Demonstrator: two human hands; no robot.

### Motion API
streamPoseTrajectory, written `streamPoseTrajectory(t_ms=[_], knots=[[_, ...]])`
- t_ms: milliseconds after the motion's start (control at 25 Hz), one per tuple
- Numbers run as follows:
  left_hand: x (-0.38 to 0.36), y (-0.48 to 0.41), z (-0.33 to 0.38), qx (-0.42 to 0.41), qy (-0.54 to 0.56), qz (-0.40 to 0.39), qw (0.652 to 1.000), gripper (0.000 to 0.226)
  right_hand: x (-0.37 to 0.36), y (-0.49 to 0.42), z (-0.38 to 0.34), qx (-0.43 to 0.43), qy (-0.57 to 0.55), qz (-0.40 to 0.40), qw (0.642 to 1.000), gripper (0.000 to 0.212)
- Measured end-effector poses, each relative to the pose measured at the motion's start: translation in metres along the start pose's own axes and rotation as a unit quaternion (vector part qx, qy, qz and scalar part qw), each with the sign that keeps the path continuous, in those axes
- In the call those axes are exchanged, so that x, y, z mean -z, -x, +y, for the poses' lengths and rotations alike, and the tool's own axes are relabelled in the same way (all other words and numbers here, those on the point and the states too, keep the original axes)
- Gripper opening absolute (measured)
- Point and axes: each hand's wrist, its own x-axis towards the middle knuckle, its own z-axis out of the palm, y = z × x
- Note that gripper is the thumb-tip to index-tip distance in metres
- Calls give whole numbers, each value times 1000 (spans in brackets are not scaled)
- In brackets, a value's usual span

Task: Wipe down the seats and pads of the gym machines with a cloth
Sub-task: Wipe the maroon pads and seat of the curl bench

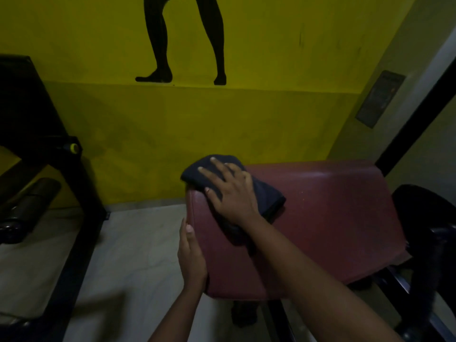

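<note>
We've got our right hand point(232, 191) flat on the dark folded cloth point(267, 197), fingers spread and straight, palm pressing down, not curled round it. The cloth lies on the maroon seat pad point(320, 206) at its far-left corner. It sticks out past our fingertips over the pad's far edge, shows again to the right of the hand, and a bit trails under the wrist toward the near edge. So the hand sits on top, approx. mid-cloth.

Our left hand point(191, 255) rests against the pad's left edge, fingers straight along the side w/ the thumb up on the top rim; it holds nothing. It's just below the cloth along that edge and not touching it.

The pad's top looks worn and speckled, esp. toward the right edge.

Behind the pad is a yellow wall point(271, 114) w/ a black leg silhouette point(160, 45) painted on it. At left stands a black machine frame point(74, 193) w/ a yellow knob point(73, 147) and a dark roller pad point(32, 201) below it, well apart from the seat. Pale floor point(138, 243) runs btwn the two. At right, just beside the pad, there's a round black part point(424, 218); too dark to tell what. A dark plaque point(381, 98) hangs on the side wall.
</note>
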Motion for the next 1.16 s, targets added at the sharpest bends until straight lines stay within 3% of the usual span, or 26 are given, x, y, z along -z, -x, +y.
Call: streamPoseTrajectory(t_ms=[200,280,360,480,600,680,760,880,960,1000,1080,1160], knots=[[1,5,7,-22,-33,-13,999,63,9,32,44,-167,20,59,984,49],[1,5,7,-26,-53,-13,998,73,2,57,30,-271,22,99,957,51],[1,5,8,-33,-67,-14,997,67,-10,81,-14,-309,19,108,945,55],[5,8,9,-31,-69,-40,996,59,-19,125,-56,-186,34,50,981,56],[9,43,6,-27,-79,-39,996,59,-7,158,-15,-79,41,29,996,54],[5,83,2,-61,-126,-23,990,68,4,171,23,-95,41,29,994,53],[-3,112,-5,-149,-191,-12,970,77,17,174,66,-126,40,19,991,53],[-20,122,-17,-245,-289,-40,925,83,27,168,100,-271,11,55,961,54],[-35,116,-16,-284,-330,-47,899,77,25,164,78,-322,-18,82,943,56],[-42,110,-14,-299,-348,-47,887,72,21,168,59,-293,-21,77,953,56],[-59,93,-7,-330,-378,-51,863,66,13,194,41,-157,9,39,987,55],[-77,79,-3,-360,-428,-43,828,66,21,197,84,-48,14,18,999,54]])
